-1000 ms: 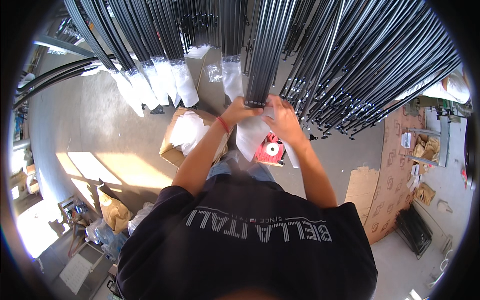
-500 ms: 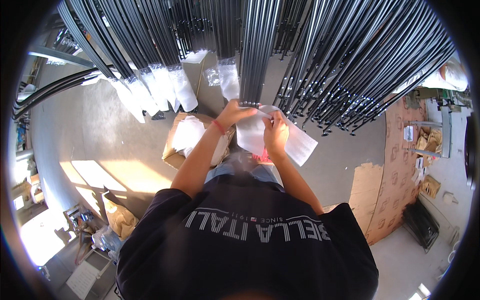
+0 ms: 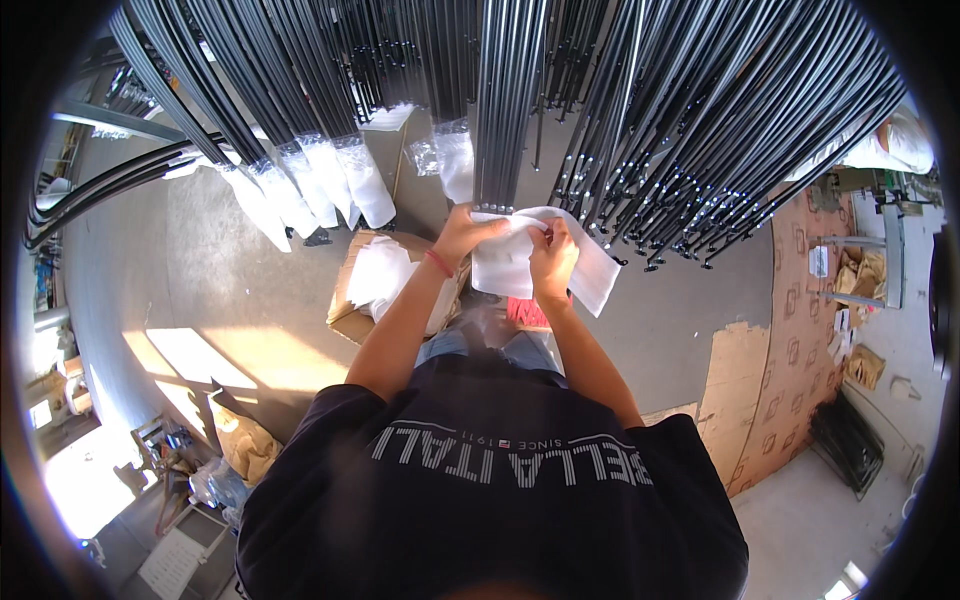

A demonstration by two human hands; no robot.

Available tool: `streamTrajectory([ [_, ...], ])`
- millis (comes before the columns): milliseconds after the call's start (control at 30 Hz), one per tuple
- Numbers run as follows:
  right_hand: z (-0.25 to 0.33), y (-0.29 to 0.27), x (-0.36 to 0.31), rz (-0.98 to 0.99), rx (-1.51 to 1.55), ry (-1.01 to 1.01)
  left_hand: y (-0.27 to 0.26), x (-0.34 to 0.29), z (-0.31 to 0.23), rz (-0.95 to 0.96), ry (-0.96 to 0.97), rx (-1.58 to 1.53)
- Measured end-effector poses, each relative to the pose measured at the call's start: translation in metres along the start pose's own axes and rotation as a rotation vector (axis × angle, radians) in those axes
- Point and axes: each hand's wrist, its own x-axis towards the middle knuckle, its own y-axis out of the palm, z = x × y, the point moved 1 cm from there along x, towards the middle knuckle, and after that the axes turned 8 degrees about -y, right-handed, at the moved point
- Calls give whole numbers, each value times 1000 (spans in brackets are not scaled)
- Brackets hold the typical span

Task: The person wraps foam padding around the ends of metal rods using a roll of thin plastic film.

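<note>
A white foam sheet [image 3: 500,268] lies against the lower end of a bundle of thin black rods [image 3: 507,120] hanging in front of me. My left hand [image 3: 468,234] is closed on the sheet's upper left edge, right at the rod ends, with the thumb stretched across it. With bent fingers my right hand [image 3: 552,262] pinches the sheet near its middle, a little right of the rods. The sheet's free part hangs past my right hand, toward the lower right. My palms hide some of the sheet.
More black rods [image 3: 690,140] hang at the right. At the left, several bundles end in white wrapping [image 3: 362,185]. An open cardboard box [image 3: 345,318] with white sheets stands below my left forearm. A red item [image 3: 527,314] shows beneath the foam. Cardboard [image 3: 735,375] lies at the right.
The foam sheet's free right end has moved up and left, and its lower edge has risen. My right hand has shifted slightly; my left hand stays at the rod ends.
</note>
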Motion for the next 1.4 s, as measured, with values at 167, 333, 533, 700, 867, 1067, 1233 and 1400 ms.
streamTrajectory([
  [167,-15,7,-1,-3,95,59,2,1,0,0,3,15],
  [333,-9,2,-6,-73,9,-141,-2,1,-1,-23,-6,78],
  [533,27,-27,6,246,243,-45,-12,1,0,17,-31,87],
  [700,25,-36,30,378,456,253,-14,1,-1,7,-77,72],
  [867,52,-37,10,142,-12,-401,-20,2,8,-36,-29,80],
  [1067,55,-11,-45,157,177,-155,-7,0,0,-40,2,66],
  [1233,53,-9,-44,163,212,-145,-3,-1,0,-48,-6,25],
  [1400,43,19,-47,63,218,-144,3,-2,-1,-30,-5,-27],
])
